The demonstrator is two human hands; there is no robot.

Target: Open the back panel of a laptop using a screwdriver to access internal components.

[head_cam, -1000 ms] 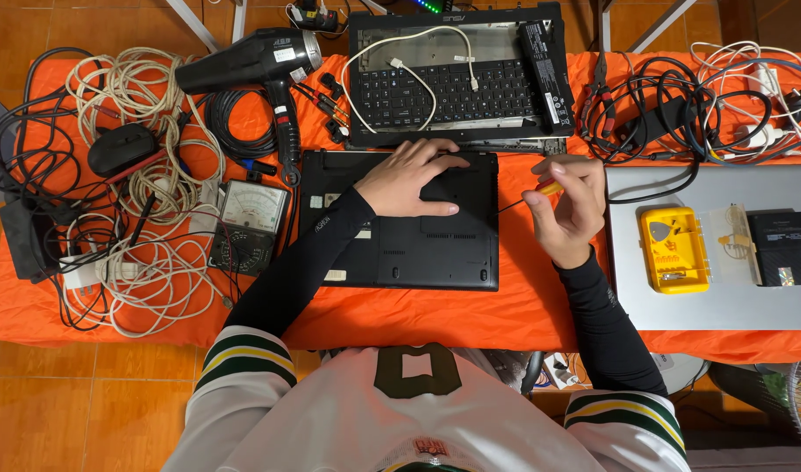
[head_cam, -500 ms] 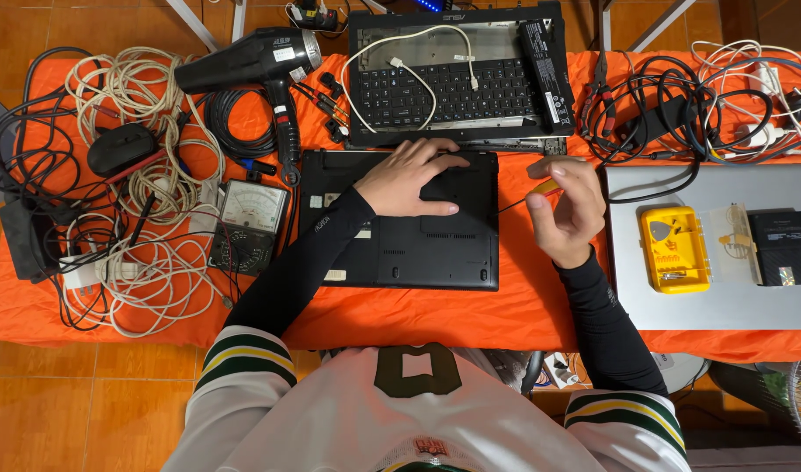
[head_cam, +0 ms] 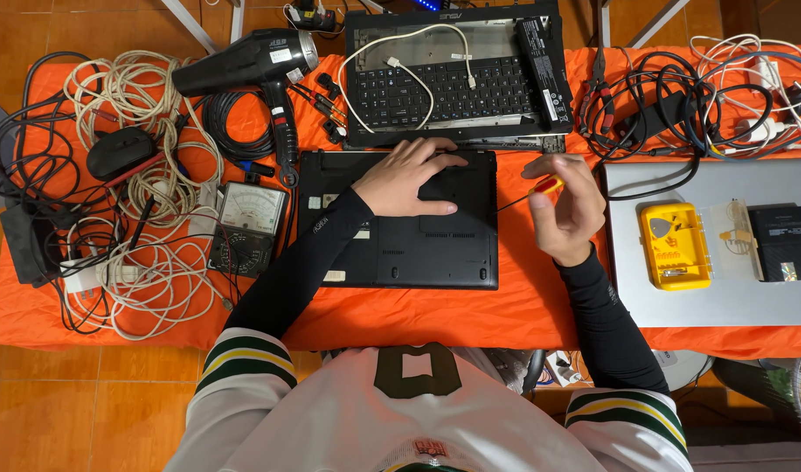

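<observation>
A black laptop (head_cam: 418, 249) lies upside down on the orange cloth, its underside facing up. My left hand (head_cam: 406, 177) rests flat on its upper part, fingers spread, holding nothing. To the right of the laptop, my right hand (head_cam: 568, 210) grips a small screwdriver (head_cam: 540, 188) with a red and yellow handle. Its thin shaft points left, with the tip near the laptop's upper right corner.
A second, opened laptop (head_cam: 457, 74) with a white cable lies behind. A black hair dryer (head_cam: 252, 65), a meter (head_cam: 247, 229) and tangled cables (head_cam: 112, 175) fill the left. At the right are a silver laptop (head_cam: 715, 297), a yellow bit case (head_cam: 676, 245), a black box (head_cam: 783, 242) and more cables (head_cam: 680, 105).
My right hand has shifted slightly, turning the screwdriver so its tip points toward the laptop's upper right corner. My left hand stays on the laptop.
</observation>
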